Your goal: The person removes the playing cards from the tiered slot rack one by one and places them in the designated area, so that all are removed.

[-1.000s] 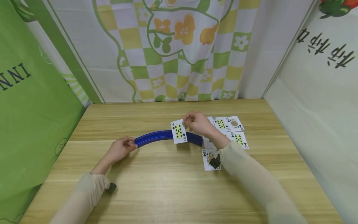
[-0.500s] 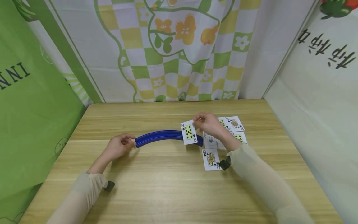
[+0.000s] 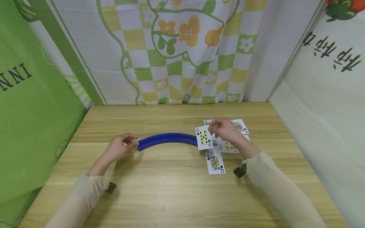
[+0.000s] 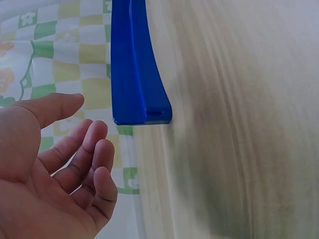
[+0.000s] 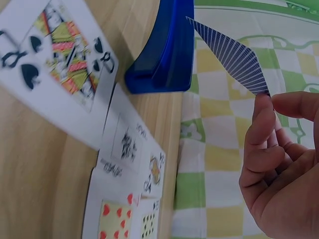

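A curved blue card holder lies on the table. My right hand pinches a nine of spades by its upper right edge, above the holder's right end; its striped back shows in the right wrist view. My left hand is beside the holder's left end, its fingers loosely bent. In the left wrist view, a gap separates that hand from the blue end. A queen of spades lies face up in front of the other cards.
More cards lie face up on the wooden table under and behind my right hand: a joker, a seven of hearts and a king of spades. My forearm partly covers them. Curtains hang behind the table.
My right hand has moved to the right with the nine of spades, from above the holder's middle to its right end. My left hand has drawn slightly off the left end.
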A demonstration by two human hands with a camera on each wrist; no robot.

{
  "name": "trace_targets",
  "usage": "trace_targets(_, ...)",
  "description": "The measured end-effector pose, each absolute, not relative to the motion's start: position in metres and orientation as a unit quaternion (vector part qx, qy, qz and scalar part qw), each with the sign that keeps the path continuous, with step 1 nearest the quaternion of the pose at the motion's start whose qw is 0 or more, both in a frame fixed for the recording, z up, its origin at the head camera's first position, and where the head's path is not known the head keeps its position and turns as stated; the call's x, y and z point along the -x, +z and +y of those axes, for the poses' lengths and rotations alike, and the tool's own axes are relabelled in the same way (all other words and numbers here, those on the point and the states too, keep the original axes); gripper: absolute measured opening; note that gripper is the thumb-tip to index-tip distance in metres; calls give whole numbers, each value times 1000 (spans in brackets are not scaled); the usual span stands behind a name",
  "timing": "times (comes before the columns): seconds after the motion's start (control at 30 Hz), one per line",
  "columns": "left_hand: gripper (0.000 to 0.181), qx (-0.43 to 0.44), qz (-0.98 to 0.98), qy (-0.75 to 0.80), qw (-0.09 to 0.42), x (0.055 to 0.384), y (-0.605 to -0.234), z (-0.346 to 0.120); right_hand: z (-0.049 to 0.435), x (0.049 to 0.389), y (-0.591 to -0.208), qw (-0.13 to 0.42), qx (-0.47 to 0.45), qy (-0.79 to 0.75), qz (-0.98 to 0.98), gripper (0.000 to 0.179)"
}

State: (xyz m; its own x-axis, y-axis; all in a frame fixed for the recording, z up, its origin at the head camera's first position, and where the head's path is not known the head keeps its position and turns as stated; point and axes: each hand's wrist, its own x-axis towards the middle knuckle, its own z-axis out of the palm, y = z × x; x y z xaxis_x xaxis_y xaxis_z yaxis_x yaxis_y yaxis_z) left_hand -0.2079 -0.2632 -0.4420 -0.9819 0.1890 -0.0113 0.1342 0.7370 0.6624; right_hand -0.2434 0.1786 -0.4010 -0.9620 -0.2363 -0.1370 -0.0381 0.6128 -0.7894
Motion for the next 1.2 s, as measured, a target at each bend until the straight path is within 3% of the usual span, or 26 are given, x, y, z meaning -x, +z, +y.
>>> trace_targets(0.73,30,-107,934,338,38,208,-430,-261,238,217,-418,116,42,-430,895,28)
trace_targets(1.2,26,-114,938,326,30,216,-418,-261,263,192,-428,148,28,-387,910,29)
